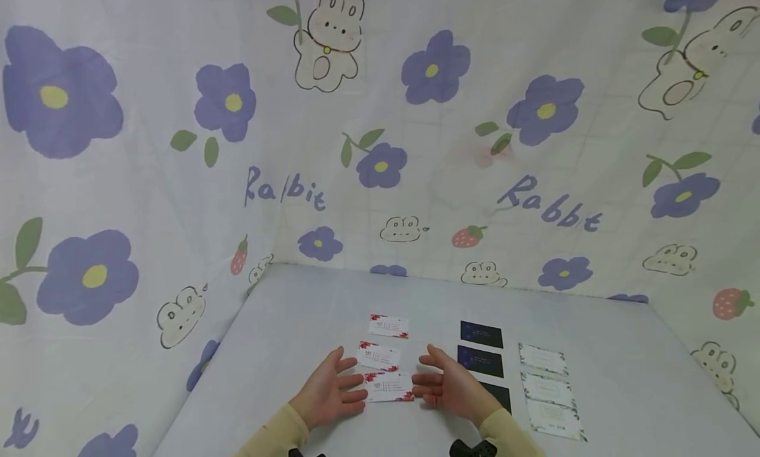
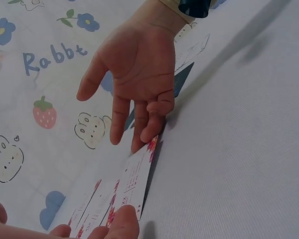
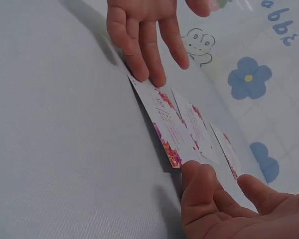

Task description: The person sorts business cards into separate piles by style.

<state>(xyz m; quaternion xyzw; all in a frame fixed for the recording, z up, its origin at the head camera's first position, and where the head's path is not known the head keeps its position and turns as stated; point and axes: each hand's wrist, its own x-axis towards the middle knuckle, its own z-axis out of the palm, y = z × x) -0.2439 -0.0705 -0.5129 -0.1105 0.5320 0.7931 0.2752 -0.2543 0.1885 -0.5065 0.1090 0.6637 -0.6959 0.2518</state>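
Three white business cards with red floral corners lie in a column between the two hands in the head view. The nearest red-flowered card (image 1: 388, 387) sits between the fingertips of my left hand (image 1: 332, 394) and my right hand (image 1: 454, 388). Left fingers, fairly straight, meet its left end; the right fingers, loosely bent, are at its right end. In the right wrist view this card (image 3: 162, 122) casts a dark shadow along its near edge. Just beyond are the middle card (image 1: 378, 357) and the far card (image 1: 388, 326).
Right of these, a column of dark blue cards (image 1: 481, 334) runs toward me, its nearest one partly covered by my right hand. Farther right lie three white cards with green leafy borders (image 1: 547, 390). A rabbit-and-flower printed curtain (image 1: 433, 127) surrounds the white table (image 1: 285, 325).
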